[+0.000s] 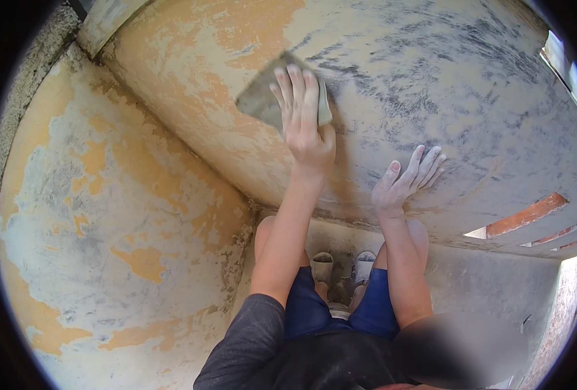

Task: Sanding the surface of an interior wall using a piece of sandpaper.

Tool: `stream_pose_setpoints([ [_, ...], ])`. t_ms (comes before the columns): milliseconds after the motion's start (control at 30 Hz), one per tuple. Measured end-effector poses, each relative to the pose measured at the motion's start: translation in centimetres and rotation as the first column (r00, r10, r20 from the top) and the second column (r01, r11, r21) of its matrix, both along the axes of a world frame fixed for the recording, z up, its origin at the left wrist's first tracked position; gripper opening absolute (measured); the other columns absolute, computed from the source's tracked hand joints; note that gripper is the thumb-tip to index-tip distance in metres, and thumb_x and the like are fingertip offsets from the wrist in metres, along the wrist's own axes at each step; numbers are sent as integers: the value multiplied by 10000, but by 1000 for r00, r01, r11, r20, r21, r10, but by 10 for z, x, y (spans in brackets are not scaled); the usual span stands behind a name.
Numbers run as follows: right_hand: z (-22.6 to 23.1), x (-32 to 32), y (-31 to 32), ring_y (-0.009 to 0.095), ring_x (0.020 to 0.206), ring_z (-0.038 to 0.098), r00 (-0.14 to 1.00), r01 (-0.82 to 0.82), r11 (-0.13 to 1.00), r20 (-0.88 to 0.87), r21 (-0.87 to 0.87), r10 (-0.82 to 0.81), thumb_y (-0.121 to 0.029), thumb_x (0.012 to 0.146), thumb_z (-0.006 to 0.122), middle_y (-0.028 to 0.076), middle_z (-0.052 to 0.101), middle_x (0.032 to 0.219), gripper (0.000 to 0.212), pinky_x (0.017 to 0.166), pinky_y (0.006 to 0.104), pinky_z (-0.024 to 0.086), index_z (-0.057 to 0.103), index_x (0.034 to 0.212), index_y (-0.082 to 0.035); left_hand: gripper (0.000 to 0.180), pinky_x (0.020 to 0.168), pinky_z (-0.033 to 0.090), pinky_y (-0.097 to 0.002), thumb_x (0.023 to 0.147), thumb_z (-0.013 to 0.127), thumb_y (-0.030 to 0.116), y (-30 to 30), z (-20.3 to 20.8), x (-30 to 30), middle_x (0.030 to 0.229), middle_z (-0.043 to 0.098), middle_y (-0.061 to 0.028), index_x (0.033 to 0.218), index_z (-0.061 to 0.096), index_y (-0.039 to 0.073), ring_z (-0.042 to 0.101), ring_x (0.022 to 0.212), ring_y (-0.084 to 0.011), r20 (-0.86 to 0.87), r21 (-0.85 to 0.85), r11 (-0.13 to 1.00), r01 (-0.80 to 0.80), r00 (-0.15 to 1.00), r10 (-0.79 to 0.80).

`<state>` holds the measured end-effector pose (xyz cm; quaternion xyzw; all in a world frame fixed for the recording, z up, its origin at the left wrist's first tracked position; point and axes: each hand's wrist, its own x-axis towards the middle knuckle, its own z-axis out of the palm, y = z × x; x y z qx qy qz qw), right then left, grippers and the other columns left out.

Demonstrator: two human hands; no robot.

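My left hand (301, 114) is pressed against the patchy wall ahead (392, 65), holding a grey-brown sheet of sandpaper (256, 97) under its outstretched fingers. The sheet's right edge curls away beside the hand, and my thumb is mostly hidden. Orange paint and pale filler show on the wall to the left of the sheet; grey, dark-streaked plaster lies to its right. Lower and further right, my right hand (407, 182) has its fingers spread and coated in white dust. It appears to rest on the same wall, holding nothing.
A second wall (106, 214), blotched orange and white, meets the first at a corner on the left. Orange-brown slatted openings (525, 218) sit low at the right. My knees are close to the wall, and my sandalled feet stand on the concrete floor (470, 279).
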<state>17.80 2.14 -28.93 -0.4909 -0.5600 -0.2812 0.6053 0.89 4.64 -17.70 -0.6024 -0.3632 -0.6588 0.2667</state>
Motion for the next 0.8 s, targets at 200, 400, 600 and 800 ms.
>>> stream_pose_setpoints([
  [200, -1, -2, 4, 470, 1581, 210, 999, 21, 1000, 49, -11, -21, -281, 1124, 437, 298, 316, 1666, 551, 1276, 614, 122, 411, 1563, 51, 630, 1269, 255, -591, 829, 421, -238, -3, -35, -5, 1522, 542, -290, 1412, 609, -90, 370, 1529, -446, -24, -30, 999, 10, 1000, -11],
  [400, -8, 2, 13, 459, 1579, 228, 994, 100, 995, 46, 19, -101, -297, 1129, 455, 291, 333, 1660, 526, 1271, 617, 146, 446, 1538, 35, 631, 1264, 250, -606, 831, 413, -241, 2, 19, -2, 1531, 529, -295, 1416, 601, -97, 369, 1521, -475, -5, 25, 1000, -18, 1000, 18],
  [600, -10, -1, 16, 454, 1570, 256, 991, 113, 992, 63, 49, -116, -313, 1135, 464, 282, 362, 1646, 513, 1267, 615, 165, 456, 1527, 18, 655, 1267, 237, -609, 817, 431, -242, -8, -54, -14, 1551, 503, -301, 1436, 584, -94, 346, 1532, -476, -69, -91, 996, -22, 997, 16],
  [800, -5, 4, 13, 450, 1564, 271, 989, 142, 989, 45, 34, -143, -311, 1136, 468, 281, 376, 1637, 505, 1265, 613, 179, 460, 1522, 15, 616, 1259, 253, -617, 845, 462, -226, -1, 33, -1, 1547, 507, -302, 1430, 594, -86, 344, 1532, -473, -21, 19, 1000, -15, 1000, 15],
])
